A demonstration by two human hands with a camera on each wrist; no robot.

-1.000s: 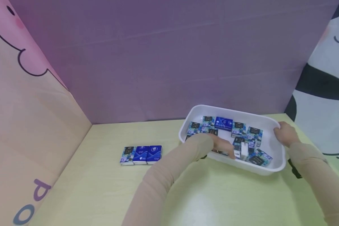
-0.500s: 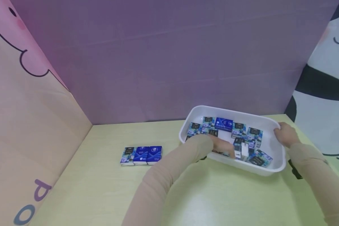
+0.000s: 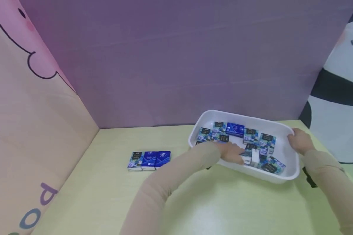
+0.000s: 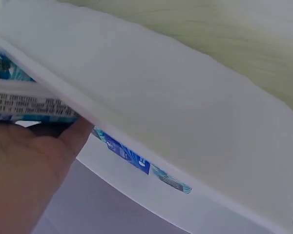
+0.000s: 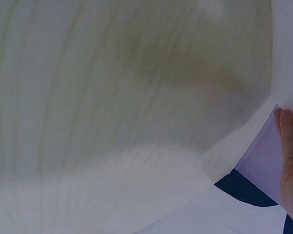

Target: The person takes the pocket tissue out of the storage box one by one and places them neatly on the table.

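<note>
In the head view, a white plastic tray (image 3: 289, 156) holds several small tissue packs, most with a blue floral print. My left hand (image 3: 230, 152) reaches over its near side into the tray, by a floral pack (image 3: 250, 150) and a pack standing on edge (image 3: 255, 157). Up close in the left wrist view, my left hand (image 4: 27, 165) lies against a pack with a printed white label (image 4: 31, 103); most fingers are hidden, so a grip cannot be confirmed. My right hand (image 3: 301, 141) grips the tray's right end, its fingers on the wall in the right wrist view.
Left of the tray, one floral pack (image 3: 136, 160) and two plain blue packs (image 3: 156, 160) lie side by side in a row on the pale table (image 3: 106, 195). A purple wall (image 3: 179, 65) stands behind the table, with printed panels on both sides.
Inside the tray, my left hand has shifted slightly, its fingers looking less pointed downward. My right hand keeps its hold. The whole head view has moved a little.
</note>
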